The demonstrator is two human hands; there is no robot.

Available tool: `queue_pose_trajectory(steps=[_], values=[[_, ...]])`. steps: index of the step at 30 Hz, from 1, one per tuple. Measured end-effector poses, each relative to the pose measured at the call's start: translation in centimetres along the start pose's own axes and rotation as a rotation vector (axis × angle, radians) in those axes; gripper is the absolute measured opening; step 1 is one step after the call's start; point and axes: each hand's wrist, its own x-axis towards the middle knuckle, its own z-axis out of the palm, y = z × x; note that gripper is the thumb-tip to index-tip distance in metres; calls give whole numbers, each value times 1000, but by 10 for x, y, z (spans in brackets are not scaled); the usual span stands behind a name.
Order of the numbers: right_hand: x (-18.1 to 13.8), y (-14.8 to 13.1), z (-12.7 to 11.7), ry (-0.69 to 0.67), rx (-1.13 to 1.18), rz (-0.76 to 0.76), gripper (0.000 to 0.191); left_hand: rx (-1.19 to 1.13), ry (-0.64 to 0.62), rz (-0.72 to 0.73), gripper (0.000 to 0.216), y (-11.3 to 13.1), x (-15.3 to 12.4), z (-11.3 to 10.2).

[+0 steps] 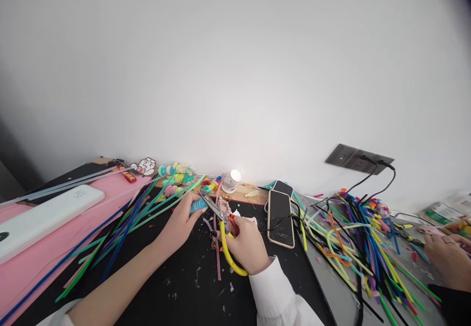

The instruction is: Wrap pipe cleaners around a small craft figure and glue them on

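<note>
My left hand [183, 219] is closed round a light-blue ribbed coil [197, 205] that looks wound from pipe cleaner. In my right hand [246, 243] is a pair of pliers [228, 253] with yellow and red handles. Their silver jaws point up and left, with the tips at the blue coil; whether they grip it I cannot tell. A pink pipe cleaner [218, 259] hangs down just left of the pliers. Behind my hands stands a small white paper cup [231, 182], and finished-looking pastel coils [176, 178] lie to its left.
Long pipe cleaners [138, 213] spread over the black mat [172, 286] and a pink sheet [110, 196] at left, near a white oblong device [55, 218]. A phone [280, 218] lies right of my hands. Further right are a pipe-cleaner heap [368, 237], plugged cables, and another person's hand [443, 257].
</note>
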Motion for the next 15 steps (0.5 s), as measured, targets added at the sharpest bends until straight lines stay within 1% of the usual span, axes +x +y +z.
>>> queue_pose_trajectory(steps=[6,11,15], values=[[0,-2,-1,3,18,21,27,4,-10,-13,12,2,-1,0],[2,-4,0,-16,-6,73,30,41,-12,-18,14,0,-1,0],[2,-2,0,45,-21,69,26,52,-34,-72,18,2,-1,-3]])
